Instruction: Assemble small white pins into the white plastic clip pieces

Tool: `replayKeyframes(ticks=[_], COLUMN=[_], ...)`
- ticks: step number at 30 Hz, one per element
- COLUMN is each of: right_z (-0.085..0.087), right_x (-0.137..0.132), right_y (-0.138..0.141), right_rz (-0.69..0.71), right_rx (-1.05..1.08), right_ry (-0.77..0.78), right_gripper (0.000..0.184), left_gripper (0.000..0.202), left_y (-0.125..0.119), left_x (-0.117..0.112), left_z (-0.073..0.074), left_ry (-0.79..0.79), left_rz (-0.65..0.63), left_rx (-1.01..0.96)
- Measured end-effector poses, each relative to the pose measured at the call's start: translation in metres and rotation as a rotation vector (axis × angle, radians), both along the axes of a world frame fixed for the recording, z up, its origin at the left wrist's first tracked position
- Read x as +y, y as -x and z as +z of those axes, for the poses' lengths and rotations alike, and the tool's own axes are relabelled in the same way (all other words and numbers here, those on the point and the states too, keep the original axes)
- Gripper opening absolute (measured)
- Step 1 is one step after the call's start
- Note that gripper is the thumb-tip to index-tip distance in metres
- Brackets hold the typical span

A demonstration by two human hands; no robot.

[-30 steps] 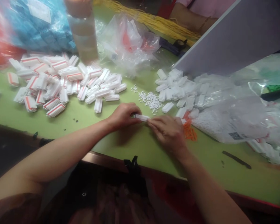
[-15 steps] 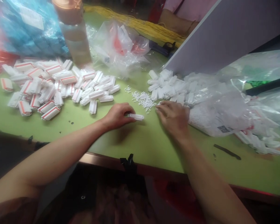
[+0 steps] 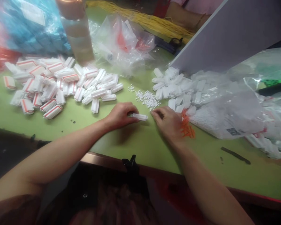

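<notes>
My left hand (image 3: 123, 115) is closed around one end of a slim white plastic block (image 3: 140, 117), whose free end points right, just above the green table. My right hand (image 3: 167, 123) has thumb and forefinger pinched together at the lower edge of a loose pile of tiny white pegs (image 3: 148, 99); what sits between the fingertips is too small to make out. Beside the right wrist lie small orange pieces (image 3: 187, 126), partly covered by the hand. Further right of the pegs is a heap of plain white blocks (image 3: 170, 79).
White blocks with orange stripes (image 3: 52, 111) are heaped at left. A bottle (image 3: 78, 34) and clear bags (image 3: 124, 43) stand behind. A grey panel (image 3: 215, 37) slants at back right, near another person's arm (image 3: 184, 15). A dark strip (image 3: 235, 155) lies at right.
My right hand has drawn back from the white blocks toward me and left, its fingertips now pinched by the pegs. The orange pieces have come into view. My left hand keeps its block.
</notes>
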State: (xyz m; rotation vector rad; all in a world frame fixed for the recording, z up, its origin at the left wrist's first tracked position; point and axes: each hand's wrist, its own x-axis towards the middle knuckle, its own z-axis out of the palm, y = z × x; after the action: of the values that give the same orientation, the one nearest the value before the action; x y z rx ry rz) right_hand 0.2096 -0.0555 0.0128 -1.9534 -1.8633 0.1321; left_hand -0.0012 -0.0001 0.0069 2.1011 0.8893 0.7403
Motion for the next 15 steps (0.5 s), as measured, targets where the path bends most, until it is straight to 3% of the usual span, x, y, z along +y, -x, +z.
replayKeyframes(ticks=[9,15], right_z=[-0.0013,0.0060], right_x=[-0.0043,-0.0076], right_y=[-0.0050,-0.0036], right_rz=[-0.008,0.101], right_rx=[0.131,0.088], right_ry=[-0.002,0.019], right_gripper=[0.015,0.017], left_gripper=[0.015,0.015], left_y=[-0.0006,-0.0008], left_x=[-0.0003,0.0000], left_z=[0.0008,0.0015], left_ry=[-0.011,-0.012], left_rz=[0.008,-0.007], left_rx=[0.007,0.010])
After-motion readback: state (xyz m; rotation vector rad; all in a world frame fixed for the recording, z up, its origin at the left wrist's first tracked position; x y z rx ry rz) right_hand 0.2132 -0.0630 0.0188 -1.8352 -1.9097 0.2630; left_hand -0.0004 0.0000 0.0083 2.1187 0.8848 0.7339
